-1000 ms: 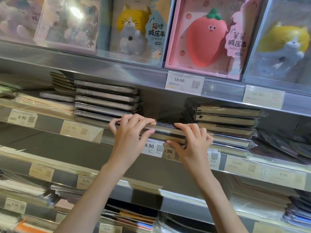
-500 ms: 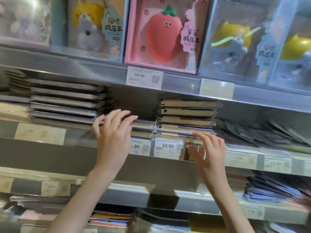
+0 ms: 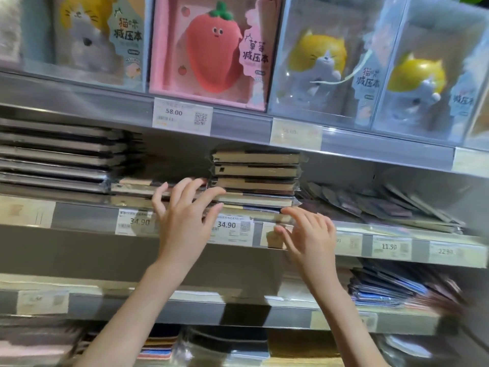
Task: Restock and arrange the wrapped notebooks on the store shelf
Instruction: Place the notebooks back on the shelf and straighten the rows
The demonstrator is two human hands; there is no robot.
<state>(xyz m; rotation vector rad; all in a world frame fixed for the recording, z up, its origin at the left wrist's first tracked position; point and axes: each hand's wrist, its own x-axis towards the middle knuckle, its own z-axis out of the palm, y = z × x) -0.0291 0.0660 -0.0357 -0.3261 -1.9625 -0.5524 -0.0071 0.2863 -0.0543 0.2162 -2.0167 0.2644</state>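
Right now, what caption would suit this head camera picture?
Left hand and right hand, fingers spread, at stacked wrapped notebooks on a store shelf.

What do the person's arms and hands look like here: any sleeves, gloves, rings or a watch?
Both forearms are bare as far as the frame shows, with no sleeves in view. The left hand and right hand wear no gloves, and no rings, watch or bracelet show. The fingers are slim, and the nails look short.

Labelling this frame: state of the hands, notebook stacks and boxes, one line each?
left hand: open, fingers on the low stack
right hand: open, at the shelf edge
low stack: flat, short
middle stack: flat, taller, wrapped
left stack: flat, tall
strawberry box: upright, sealed
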